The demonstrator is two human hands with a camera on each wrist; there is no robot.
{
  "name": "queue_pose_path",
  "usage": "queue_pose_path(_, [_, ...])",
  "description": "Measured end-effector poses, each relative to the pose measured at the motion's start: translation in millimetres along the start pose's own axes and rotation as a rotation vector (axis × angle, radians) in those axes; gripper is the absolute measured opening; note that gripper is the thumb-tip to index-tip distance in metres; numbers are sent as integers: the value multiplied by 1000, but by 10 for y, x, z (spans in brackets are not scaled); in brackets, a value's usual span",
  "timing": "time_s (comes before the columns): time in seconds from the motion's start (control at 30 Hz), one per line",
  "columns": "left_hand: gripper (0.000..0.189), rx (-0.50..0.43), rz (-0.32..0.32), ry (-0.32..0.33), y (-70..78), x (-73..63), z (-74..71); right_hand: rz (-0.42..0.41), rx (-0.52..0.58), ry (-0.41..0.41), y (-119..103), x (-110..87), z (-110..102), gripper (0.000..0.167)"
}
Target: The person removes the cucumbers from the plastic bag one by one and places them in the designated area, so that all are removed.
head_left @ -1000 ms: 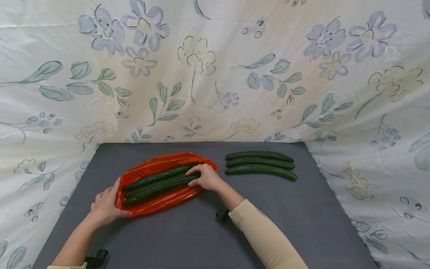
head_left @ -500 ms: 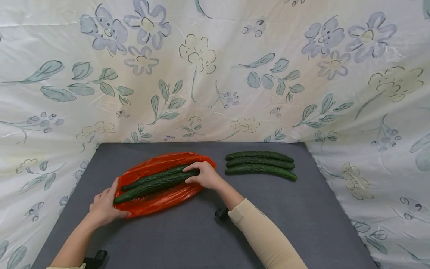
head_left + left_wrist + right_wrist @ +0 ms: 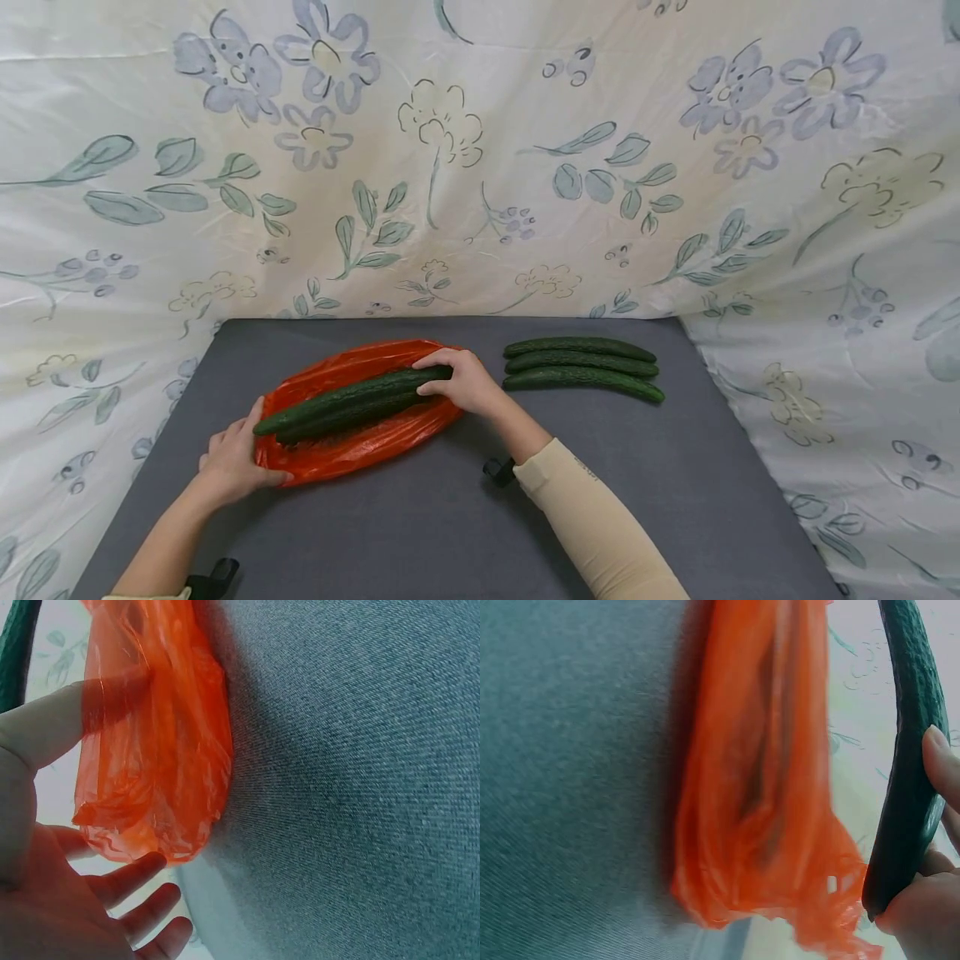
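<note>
Cucumber (image 3: 337, 400) raised | right grip (image 3: 462, 382) pinching it | left grip (image 3: 234, 460) seemingly spread | bag (image 3: 378, 445): second cucumber (image 3: 337, 422)

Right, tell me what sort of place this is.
Likely a makeshift recording booth rather than a working kitchen: floral cloth encloses the back and both sides of a plain grey tabletop, and a small black device sits at each wrist.
</note>
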State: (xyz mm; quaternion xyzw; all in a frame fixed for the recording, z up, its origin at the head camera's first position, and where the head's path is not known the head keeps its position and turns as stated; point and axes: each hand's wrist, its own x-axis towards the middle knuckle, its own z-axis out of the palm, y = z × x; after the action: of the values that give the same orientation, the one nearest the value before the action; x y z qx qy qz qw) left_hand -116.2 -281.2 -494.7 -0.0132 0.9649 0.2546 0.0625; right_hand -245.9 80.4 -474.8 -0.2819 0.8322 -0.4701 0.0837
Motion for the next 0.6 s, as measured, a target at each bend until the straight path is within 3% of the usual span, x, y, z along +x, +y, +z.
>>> queue_pose_path(0.27, [128, 28, 21, 44, 8, 26, 26, 6, 20, 16, -119, -34, -77, 40])
queue_pose_path(0.6, [78, 15, 43, 180, -33, 32, 17, -28, -1, 73, -280, -123, -181, 38])
